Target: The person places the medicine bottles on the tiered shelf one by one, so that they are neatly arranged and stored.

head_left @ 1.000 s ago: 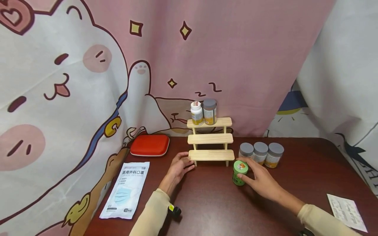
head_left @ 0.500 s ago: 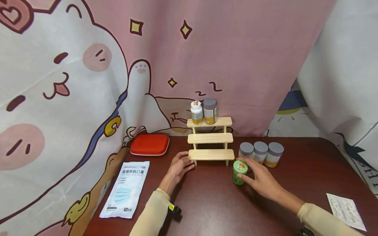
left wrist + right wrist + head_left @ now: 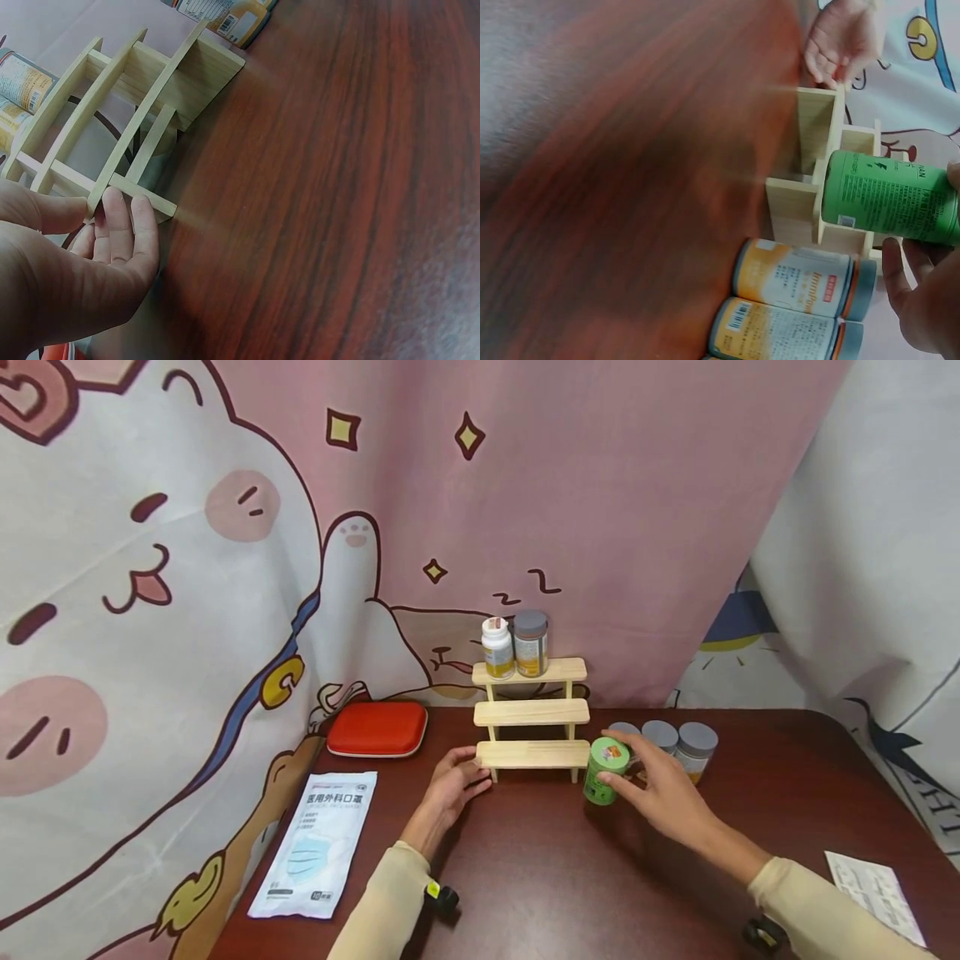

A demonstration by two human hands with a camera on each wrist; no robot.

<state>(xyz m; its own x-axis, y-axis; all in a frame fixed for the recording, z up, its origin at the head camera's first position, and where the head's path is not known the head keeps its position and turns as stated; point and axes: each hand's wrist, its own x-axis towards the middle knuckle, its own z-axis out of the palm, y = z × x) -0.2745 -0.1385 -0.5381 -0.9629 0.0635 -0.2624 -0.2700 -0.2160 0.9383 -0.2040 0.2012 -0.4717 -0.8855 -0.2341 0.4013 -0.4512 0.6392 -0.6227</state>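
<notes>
Right hand (image 3: 667,795) grips the green jar (image 3: 603,766), higher than before; left hand (image 3: 450,791) pinches the stand (image 3: 532,713); right wrist view alone shows the barcode (image 3: 846,220).

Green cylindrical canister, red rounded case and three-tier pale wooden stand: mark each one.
Green cylindrical canister (image 3: 889,196): right wrist view, printed side.
Red rounded case (image 3: 378,727): head view, middle of its top.
Three-tier pale wooden stand (image 3: 532,712): head view, middle shelf.

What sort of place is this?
Probably an improvised indoor tabletop setup: a cartoon-print curtain hangs behind a wood-grain table, which holds a three-tier wooden display stand.
</notes>
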